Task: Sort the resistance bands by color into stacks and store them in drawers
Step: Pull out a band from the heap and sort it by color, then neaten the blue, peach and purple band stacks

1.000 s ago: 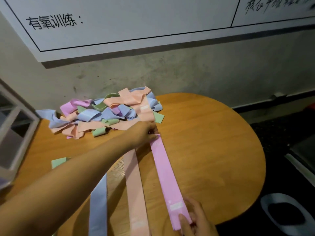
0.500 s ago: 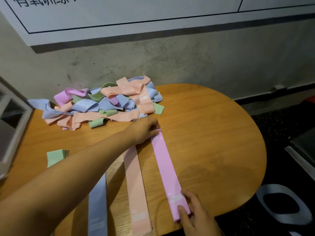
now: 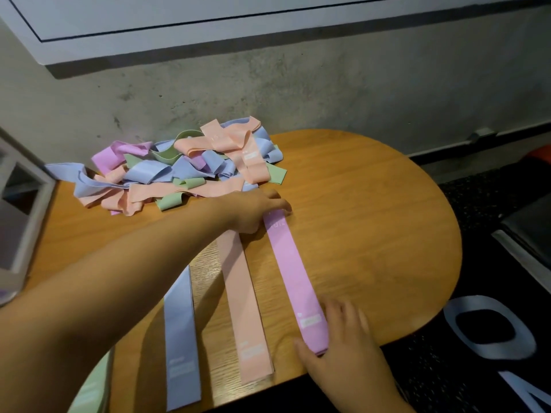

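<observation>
From the head view I see a round wooden desk (image 3: 372, 234) pushed against a rough grey wall (image 3: 328, 93), with the lower edge of a white board (image 3: 208, 16) above it. At the back of the desk lies a tangled pile of bands (image 3: 185, 171) in pink, peach, blue and green, loose and overlapping. In front of it three bands lie flat and lengthwise, side by side but apart: a blue band (image 3: 180, 338) on the left, a peach band (image 3: 244, 305) in the middle and a pink band (image 3: 293, 269) on the right, its near end close to the desk's front edge. My left hand (image 3: 253, 210) reaches across the blue and peach bands and presses the far end of the pink band down with outstretched fingers, just in front of the pile. My right hand (image 3: 343, 344) rests at the near end of that same band, fingers straight along its right edge and the thumb against its end, laid flat rather than clenched. A green band (image 3: 95, 383) shows at the lower left, partly hidden under my left arm. At the left edge stands a white frame (image 3: 21, 219), which may be a drawer unit, though I cannot tell. White markings (image 3: 489, 326) lie on the dark floor to the right.
</observation>
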